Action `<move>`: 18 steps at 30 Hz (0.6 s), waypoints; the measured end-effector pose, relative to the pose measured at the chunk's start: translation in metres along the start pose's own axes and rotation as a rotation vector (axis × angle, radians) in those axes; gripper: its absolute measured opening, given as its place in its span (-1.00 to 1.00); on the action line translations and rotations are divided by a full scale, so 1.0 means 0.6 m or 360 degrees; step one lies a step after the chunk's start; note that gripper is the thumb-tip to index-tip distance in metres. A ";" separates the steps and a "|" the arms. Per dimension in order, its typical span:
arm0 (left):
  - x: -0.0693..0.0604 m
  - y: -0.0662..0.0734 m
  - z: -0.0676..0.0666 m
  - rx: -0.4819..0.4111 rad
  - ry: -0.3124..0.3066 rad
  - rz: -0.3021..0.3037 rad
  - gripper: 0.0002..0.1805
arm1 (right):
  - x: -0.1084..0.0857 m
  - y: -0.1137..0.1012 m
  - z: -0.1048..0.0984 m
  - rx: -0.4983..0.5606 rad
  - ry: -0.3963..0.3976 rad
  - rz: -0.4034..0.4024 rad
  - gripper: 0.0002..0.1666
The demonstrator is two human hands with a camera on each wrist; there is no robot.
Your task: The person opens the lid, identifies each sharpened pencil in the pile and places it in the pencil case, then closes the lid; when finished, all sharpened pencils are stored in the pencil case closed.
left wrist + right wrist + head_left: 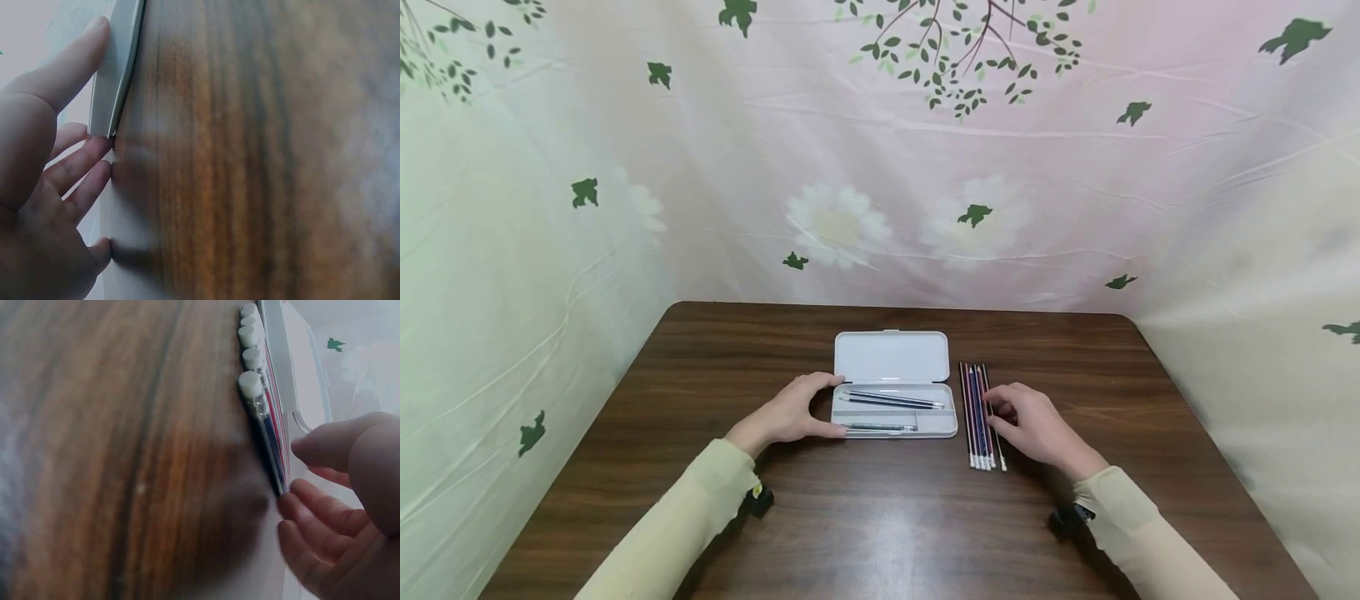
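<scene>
The right hand [1028, 422] is resting at the loose pencils [977, 417], apparently singling one out, fingers [325, 515] half parted, nothing visibly held, as the left hand [792, 412] is gripping the open case [891, 357] at 9 o'clock; the pencils are lying at its 3 o'clock, long axis nearly 12-to-6, erasers [981, 464] pointing to 6; a pinch is seemingly being called for next
</scene>
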State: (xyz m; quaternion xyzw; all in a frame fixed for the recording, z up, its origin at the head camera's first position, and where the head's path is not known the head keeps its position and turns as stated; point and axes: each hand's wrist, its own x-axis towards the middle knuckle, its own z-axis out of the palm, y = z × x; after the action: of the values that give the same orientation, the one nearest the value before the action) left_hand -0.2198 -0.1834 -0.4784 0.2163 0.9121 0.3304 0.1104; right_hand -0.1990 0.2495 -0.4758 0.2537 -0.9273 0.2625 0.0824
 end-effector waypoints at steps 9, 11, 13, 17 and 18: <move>-0.001 0.002 0.000 0.0004 -0.0004 -0.0015 0.02 | 0.002 -0.007 0.005 0.0116 0.0124 -0.0059 -0.69; -0.001 0.002 0.001 0.0008 -0.0007 -0.0017 0.02 | 0.002 -0.008 0.006 0.0134 0.0112 -0.0061 -0.70; -0.001 0.003 0.000 0.0010 -0.0010 -0.0022 0.02 | 0.003 -0.009 0.007 0.0124 0.0099 -0.0061 -0.71; -0.001 0.003 0.000 0.0011 -0.0016 -0.0047 0.03 | 0.003 -0.011 0.008 0.0091 0.0074 -0.0051 -0.72; -0.001 0.003 0.000 0.0013 -0.0012 -0.0041 0.03 | 0.004 -0.012 0.008 0.0084 0.0070 -0.0046 -0.72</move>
State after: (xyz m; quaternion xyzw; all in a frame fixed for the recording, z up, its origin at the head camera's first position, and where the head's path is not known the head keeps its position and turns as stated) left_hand -0.2186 -0.1825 -0.4771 0.2063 0.9156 0.3245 0.1173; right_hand -0.1972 0.2407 -0.4757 0.2633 -0.9143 0.2911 0.0997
